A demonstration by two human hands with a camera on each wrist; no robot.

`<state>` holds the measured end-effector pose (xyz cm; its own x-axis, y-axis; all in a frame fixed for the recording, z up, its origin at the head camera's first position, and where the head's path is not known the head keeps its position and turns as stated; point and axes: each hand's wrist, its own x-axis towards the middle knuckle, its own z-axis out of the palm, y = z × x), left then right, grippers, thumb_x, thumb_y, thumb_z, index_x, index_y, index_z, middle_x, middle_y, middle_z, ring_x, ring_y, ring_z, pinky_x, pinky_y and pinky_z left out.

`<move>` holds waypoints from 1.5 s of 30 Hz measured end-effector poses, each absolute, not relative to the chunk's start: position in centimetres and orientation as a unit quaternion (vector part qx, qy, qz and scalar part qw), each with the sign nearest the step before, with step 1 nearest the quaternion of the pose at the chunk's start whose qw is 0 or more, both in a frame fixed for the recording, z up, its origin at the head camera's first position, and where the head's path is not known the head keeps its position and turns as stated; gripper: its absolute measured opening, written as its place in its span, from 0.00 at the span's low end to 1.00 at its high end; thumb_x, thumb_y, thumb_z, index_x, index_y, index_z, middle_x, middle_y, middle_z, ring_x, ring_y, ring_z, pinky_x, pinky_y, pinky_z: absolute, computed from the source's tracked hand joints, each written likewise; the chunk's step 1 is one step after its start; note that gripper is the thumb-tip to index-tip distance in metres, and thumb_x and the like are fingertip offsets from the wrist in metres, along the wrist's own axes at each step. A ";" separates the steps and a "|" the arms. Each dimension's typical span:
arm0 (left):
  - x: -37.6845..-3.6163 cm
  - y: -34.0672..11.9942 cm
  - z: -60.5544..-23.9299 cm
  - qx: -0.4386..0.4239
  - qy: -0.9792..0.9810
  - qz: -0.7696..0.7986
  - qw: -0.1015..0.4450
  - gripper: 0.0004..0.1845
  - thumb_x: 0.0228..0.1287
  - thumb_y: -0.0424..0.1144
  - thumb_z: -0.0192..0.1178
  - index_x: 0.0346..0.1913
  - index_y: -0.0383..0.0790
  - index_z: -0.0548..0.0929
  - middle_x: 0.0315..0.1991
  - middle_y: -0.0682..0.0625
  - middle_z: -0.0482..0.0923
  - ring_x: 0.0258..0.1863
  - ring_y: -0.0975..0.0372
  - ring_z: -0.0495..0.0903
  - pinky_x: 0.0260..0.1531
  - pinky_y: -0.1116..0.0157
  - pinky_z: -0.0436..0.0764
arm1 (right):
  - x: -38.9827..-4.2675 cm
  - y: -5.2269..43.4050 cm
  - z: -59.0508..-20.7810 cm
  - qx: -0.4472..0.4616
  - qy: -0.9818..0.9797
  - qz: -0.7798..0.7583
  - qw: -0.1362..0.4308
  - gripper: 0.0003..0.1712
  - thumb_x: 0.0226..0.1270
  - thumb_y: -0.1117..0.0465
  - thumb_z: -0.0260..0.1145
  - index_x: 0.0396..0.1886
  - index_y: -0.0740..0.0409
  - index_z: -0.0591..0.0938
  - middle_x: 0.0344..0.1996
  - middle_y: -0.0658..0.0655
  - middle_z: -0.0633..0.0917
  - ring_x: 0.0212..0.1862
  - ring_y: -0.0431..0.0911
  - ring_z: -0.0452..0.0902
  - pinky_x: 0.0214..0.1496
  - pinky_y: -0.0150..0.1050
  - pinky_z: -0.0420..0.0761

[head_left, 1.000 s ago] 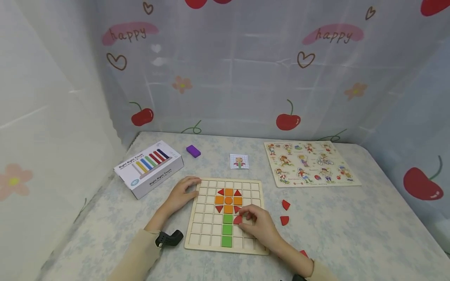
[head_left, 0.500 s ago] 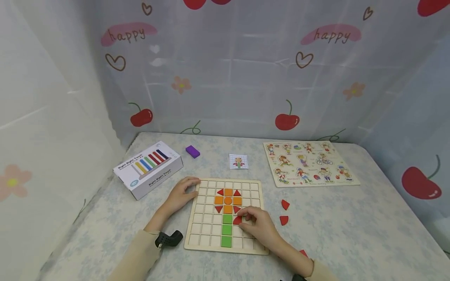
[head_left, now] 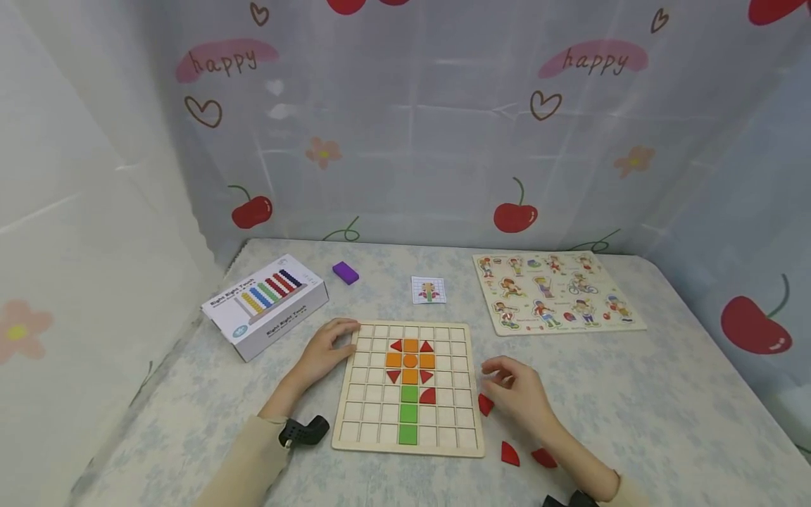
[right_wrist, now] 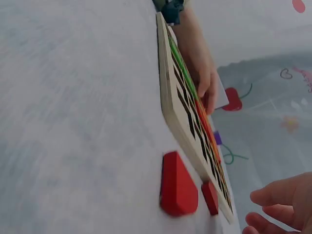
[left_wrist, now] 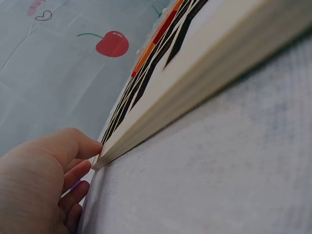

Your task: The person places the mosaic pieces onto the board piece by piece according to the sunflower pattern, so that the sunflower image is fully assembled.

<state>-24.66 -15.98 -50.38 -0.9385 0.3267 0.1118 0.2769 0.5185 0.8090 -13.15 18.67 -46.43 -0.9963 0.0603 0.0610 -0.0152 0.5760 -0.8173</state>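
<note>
A wooden grid board [head_left: 443, 443] lies before me, with orange squares, red triangles and a column of green squares [head_left: 409, 413] in its cells. Beside the top green square sits a red quarter-circle piece [head_left: 427, 396]. My left hand [head_left: 323, 352] grips the board's far left corner; in the left wrist view the thumb [left_wrist: 83, 141] lies on the top edge. Just off the board's right edge, my right hand [head_left: 522, 394] hovers with bent fingers and nothing visible between them. Loose red pieces lie near it: one by its fingertips [head_left: 486, 404], two closer to me [head_left: 510, 453].
Behind the board is a small pattern card [head_left: 429, 290], with a purple block [head_left: 345, 272] to its left. A white box [head_left: 266, 306] stands at the left. A picture puzzle board [head_left: 557, 292] lies at the back right. A printed curtain hangs behind.
My right hand has let go of the red quarter-circle piece on the board and moved right, off the board. Two loose red pieces are now hidden under it. The left hand stays put.
</note>
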 end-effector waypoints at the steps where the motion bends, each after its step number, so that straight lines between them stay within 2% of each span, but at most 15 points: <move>1: -24.7 -16.0 -50.4 0.174 0.871 0.458 0.027 0.21 0.64 0.37 0.60 0.60 0.42 0.77 0.63 0.46 0.72 0.68 0.50 0.65 0.70 0.47 0.60 | -12.9 19.3 -46.5 -0.038 -0.891 0.451 0.043 0.12 0.56 0.69 0.69 0.41 0.59 0.83 0.37 0.56 0.85 0.32 0.40 0.74 0.30 0.28 0.78; 5: -24.7 -16.1 -50.4 0.177 0.872 0.456 0.022 0.21 0.63 0.36 0.60 0.60 0.42 0.77 0.63 0.46 0.72 0.68 0.50 0.65 0.70 0.47 0.61 | -12.1 21.1 -46.8 -0.130 -0.892 0.433 0.021 0.16 0.55 0.64 0.70 0.45 0.59 0.82 0.42 0.57 0.83 0.38 0.44 0.75 0.31 0.27 0.78; 9: -24.7 -16.1 -50.3 0.178 0.871 0.457 0.016 0.21 0.63 0.36 0.60 0.60 0.41 0.77 0.62 0.45 0.73 0.67 0.49 0.66 0.70 0.47 0.62 | -11.6 21.9 -47.2 -0.154 -0.895 0.419 -0.001 0.21 0.53 0.59 0.73 0.48 0.58 0.81 0.45 0.57 0.82 0.42 0.46 0.73 0.33 0.27 0.76; 16: -24.7 -16.0 -50.4 0.181 0.868 0.462 0.019 0.21 0.63 0.36 0.60 0.60 0.40 0.77 0.62 0.45 0.73 0.67 0.49 0.66 0.70 0.47 0.61 | -11.6 21.8 -47.4 -0.096 -0.918 0.385 -0.004 0.26 0.50 0.61 0.75 0.51 0.59 0.80 0.43 0.55 0.83 0.41 0.45 0.71 0.38 0.28 0.74; 24: -24.7 -15.9 -50.4 0.181 0.867 0.463 0.023 0.21 0.63 0.36 0.60 0.60 0.41 0.77 0.62 0.45 0.73 0.68 0.50 0.66 0.70 0.48 0.61 | -11.5 21.9 -47.8 -0.059 -0.910 0.410 0.002 0.23 0.54 0.71 0.68 0.52 0.59 0.79 0.46 0.56 0.83 0.43 0.44 0.76 0.43 0.26 0.77; 34: -24.7 -16.0 -50.3 0.180 0.870 0.459 0.021 0.21 0.63 0.36 0.60 0.60 0.41 0.77 0.62 0.45 0.72 0.68 0.49 0.65 0.71 0.47 0.60 | -11.9 21.7 -48.2 -0.034 -0.903 0.428 0.015 0.20 0.53 0.72 0.69 0.48 0.58 0.81 0.42 0.53 0.84 0.40 0.43 0.74 0.41 0.24 0.77; 39: -24.7 -16.0 -50.3 0.178 0.868 0.462 0.024 0.21 0.64 0.36 0.60 0.60 0.41 0.77 0.63 0.45 0.72 0.68 0.50 0.65 0.71 0.47 0.60 | -11.8 21.7 -48.4 -0.016 -0.899 0.438 0.018 0.21 0.55 0.72 0.68 0.50 0.58 0.80 0.46 0.54 0.84 0.44 0.44 0.76 0.46 0.23 0.78; 45: -24.7 -15.9 -50.2 0.179 0.868 0.462 0.022 0.21 0.63 0.36 0.60 0.60 0.41 0.77 0.63 0.45 0.72 0.68 0.49 0.65 0.70 0.47 0.61 | -11.8 20.3 -47.5 0.026 -0.896 0.441 0.040 0.20 0.55 0.71 0.70 0.48 0.58 0.82 0.44 0.51 0.85 0.47 0.45 0.79 0.50 0.32 0.79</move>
